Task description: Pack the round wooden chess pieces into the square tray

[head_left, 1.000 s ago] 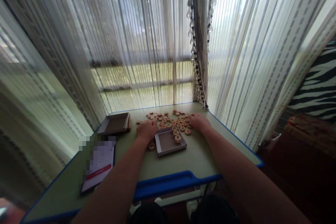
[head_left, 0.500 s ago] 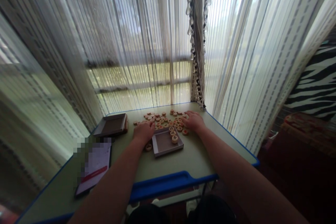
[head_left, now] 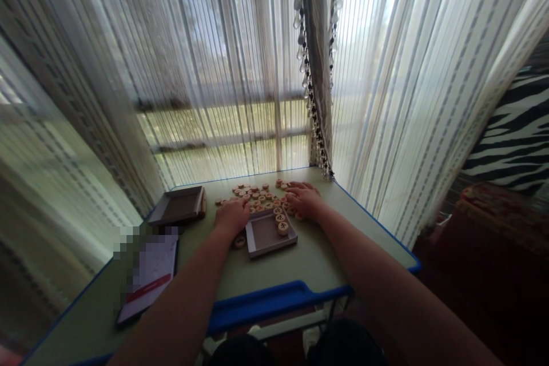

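Round wooden Chinese chess pieces point(head_left: 252, 193) lie scattered at the table's far side. Nearer me stands a shallow open box point(head_left: 268, 247), with several pieces point(head_left: 282, 228) in a row along its right side. My left hand point(head_left: 232, 216) rests by the box's back left corner, fingers curled together; whatever they may hold is hidden. Just below that hand lies a single chess piece point(head_left: 239, 242). My right hand point(head_left: 305, 200) is over the pieces right of the box, fingers stretched out and covering some of them.
Another shallow box point(head_left: 178, 206) stands at the table's left back. In front of it lies a tablet point(head_left: 150, 289), partly blurred out. The table has a blue rim point(head_left: 278, 297) with a recess at the front. Sheer curtains point(head_left: 240, 68) hang behind the far edge.
My right hand has moved left and slightly toward me, over the pieces beside the box. My left hand stays by the box corner. The whole view has shifted slightly.
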{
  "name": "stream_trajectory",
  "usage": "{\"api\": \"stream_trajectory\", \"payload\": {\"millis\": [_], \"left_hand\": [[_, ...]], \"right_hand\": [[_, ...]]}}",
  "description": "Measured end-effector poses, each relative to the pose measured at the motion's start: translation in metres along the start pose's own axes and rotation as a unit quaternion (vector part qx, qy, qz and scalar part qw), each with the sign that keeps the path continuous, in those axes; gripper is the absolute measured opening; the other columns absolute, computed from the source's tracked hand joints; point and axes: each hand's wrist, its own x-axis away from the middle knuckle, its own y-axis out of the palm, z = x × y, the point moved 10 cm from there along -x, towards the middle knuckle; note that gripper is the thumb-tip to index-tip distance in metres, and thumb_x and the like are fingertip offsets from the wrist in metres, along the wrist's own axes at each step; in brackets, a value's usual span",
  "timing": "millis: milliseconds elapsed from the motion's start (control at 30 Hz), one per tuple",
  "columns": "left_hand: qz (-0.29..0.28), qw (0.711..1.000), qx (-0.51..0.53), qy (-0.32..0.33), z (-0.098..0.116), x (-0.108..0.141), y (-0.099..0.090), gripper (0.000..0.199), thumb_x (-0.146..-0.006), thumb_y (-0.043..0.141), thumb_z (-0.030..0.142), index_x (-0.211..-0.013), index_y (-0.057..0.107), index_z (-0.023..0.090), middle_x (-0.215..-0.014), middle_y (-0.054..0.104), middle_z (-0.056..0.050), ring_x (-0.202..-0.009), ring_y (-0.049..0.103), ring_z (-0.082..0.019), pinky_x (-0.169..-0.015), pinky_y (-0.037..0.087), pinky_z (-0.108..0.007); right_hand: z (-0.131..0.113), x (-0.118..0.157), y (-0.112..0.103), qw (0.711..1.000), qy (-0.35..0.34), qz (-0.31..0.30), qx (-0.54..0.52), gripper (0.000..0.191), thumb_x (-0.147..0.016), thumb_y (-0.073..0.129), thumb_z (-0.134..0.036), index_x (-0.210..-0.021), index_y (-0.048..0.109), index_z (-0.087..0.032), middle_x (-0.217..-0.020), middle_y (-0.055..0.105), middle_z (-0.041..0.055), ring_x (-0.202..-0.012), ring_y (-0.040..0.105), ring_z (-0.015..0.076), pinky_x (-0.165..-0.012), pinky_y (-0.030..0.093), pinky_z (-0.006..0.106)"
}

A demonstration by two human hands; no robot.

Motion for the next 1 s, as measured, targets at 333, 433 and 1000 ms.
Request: {"api": "stream_trajectory", "payload": {"millis": [333,433,1000], "left_hand": [[-0.011,1.0,-0.012,-0.004,0.0,0.0,0.002,0.039,-0.083,0.031,0.042,-0.106,0.057,0.022,-0.112,0.056,-0.007,-0.102,0.05,-0.021,-0.082,0.038,-0.03],[-0.005,1.0,-0.011,0.005,0.002,0.001,0.001,0.04,-0.083,0.03,0.042,-0.103,0.058,0.022,-0.11,0.057,-0.007,-0.101,0.051,-0.02,-0.083,0.038,-0.03],[-0.013,1.0,-0.018,0.01,0.005,0.002,0.001,0.041,-0.083,0.028,0.044,-0.104,0.057,0.022,-0.111,0.057,-0.007,-0.1,0.05,-0.021,-0.082,0.037,-0.032]], "right_hand": [[-0.007,-0.003,0.015,0.999,-0.036,-0.025,-0.015,0.033,-0.082,0.039,-0.035,-0.104,0.06,-0.026,-0.114,0.056,0.0013,-0.107,0.044,0.0178,-0.094,0.027,0.029],[-0.004,-0.003,0.01,1.0,-0.024,0.001,-0.008,0.032,-0.081,0.039,-0.036,-0.101,0.062,-0.025,-0.11,0.057,0.0022,-0.102,0.046,0.0191,-0.09,0.03,0.03],[-0.005,-0.006,-0.005,0.994,-0.023,0.065,-0.085,0.027,-0.074,0.05,-0.022,-0.098,0.062,-0.023,-0.089,0.065,0.0001,-0.089,0.052,0.016,-0.088,0.033,0.028]]}}
